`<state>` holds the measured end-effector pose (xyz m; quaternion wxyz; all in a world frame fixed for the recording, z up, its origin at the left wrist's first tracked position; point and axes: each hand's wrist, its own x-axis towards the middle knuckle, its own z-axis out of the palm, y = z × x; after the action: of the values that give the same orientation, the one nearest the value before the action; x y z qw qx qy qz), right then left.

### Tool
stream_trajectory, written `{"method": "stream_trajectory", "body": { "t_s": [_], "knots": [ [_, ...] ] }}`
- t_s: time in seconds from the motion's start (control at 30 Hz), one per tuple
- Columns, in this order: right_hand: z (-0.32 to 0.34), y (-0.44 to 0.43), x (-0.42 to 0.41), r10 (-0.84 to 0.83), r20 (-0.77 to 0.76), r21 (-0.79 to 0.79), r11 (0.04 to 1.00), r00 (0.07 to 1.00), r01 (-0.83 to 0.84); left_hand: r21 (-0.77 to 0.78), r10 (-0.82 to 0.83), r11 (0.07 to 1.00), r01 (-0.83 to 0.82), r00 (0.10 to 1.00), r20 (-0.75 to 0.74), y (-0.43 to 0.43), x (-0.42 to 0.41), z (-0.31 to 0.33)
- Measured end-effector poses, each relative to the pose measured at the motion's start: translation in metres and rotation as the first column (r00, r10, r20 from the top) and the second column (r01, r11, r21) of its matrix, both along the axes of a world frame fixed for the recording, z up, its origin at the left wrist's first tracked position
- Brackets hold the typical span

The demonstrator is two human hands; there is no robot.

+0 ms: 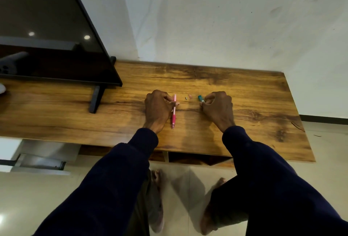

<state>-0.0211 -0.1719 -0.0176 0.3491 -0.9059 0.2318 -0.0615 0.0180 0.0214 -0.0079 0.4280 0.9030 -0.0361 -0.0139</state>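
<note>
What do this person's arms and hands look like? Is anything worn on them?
Both arms are covered by long, dark navy sleeves. The left sleeve and the right sleeve are plain, with no markings visible, and end in cuffs at the wrists. The left hand and the right hand are bare, with no gloves. No ring or watch shows from this view.

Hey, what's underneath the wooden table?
Below the front edge of the wooden table, open shelf compartments show, dark inside; their contents cannot be seen. Bare feet stand on the tiled floor.
</note>
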Motion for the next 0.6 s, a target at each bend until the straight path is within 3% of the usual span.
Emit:
{"method": "stream_trajectory", "body": {
  "t_s": [0.33,0.43,0.6],
  "knots": [
    [0.008,0.006,-0.006,-0.064,0.064,0.313,0.949,0.996,0.041,-0.121,0.0,0.993,-0.002,1.0,-0.017,0.005,-0.005,0.003],
    [0.013,0.006,-0.008,-0.09,0.074,0.449,0.892,0.993,0.047,-0.216,0.028,0.976,-0.024,1.0,0.014,0.008,-0.01,0.009],
    [0.025,0.008,-0.014,-0.045,0.137,0.677,0.733,0.99,-0.061,-0.397,-0.034,0.918,-0.014,0.993,-0.112,0.001,-0.022,0.016]
  ]
}}
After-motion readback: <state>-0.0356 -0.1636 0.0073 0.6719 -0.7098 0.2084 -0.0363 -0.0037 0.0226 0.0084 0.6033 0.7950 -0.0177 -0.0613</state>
